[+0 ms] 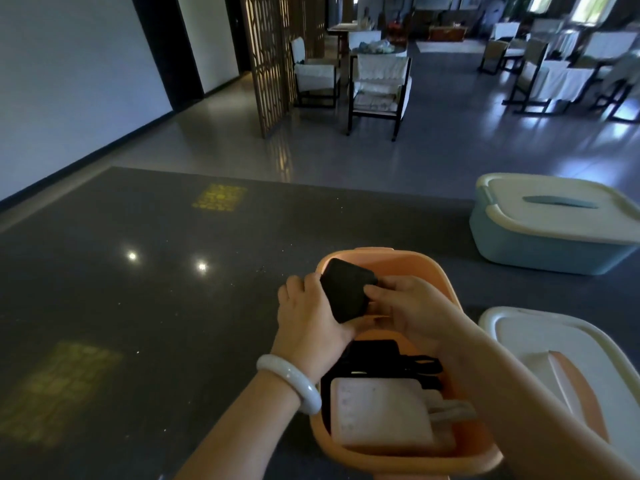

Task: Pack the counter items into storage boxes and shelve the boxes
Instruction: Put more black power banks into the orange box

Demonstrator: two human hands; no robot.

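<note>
1. A dark polished stone counter (156, 289) fills the lower half of the head view, with two bright light spots and two yellowish lattice reflections on its surface.
2. An open orange plastic storage box (440, 268) with rounded corners stands on the counter right in front of the person.
3. The left hand (311, 317) grips the left side of a flat black rectangular pouch (346, 289), fingers curled round its edge; a pale white bangle (291, 382) sits on that wrist.
4. The right hand (412, 310) pinches the same pouch on its right side, thumb on top and the other fingers beneath.
5. The pouch is held tilted over the far half of the orange box, above its rim and between the two hands.
6. Inside the orange box lie a pale pink flat rectangular device (381, 417) at the near end and a black adapter with cables (381, 355) behind it, partly hidden by the hands.
7. A cream plastic lid with an orange handle (540, 358) lies just beside the orange box on its right.
8. A light blue plastic storage box with a cream lid (540, 237) stands closed farther back on the right of the counter, apart from the orange box.
9. Beyond the counter are a grey floor, a wooden lattice screen (270, 64) and dark-framed chairs with white cushions (377, 84).
</note>
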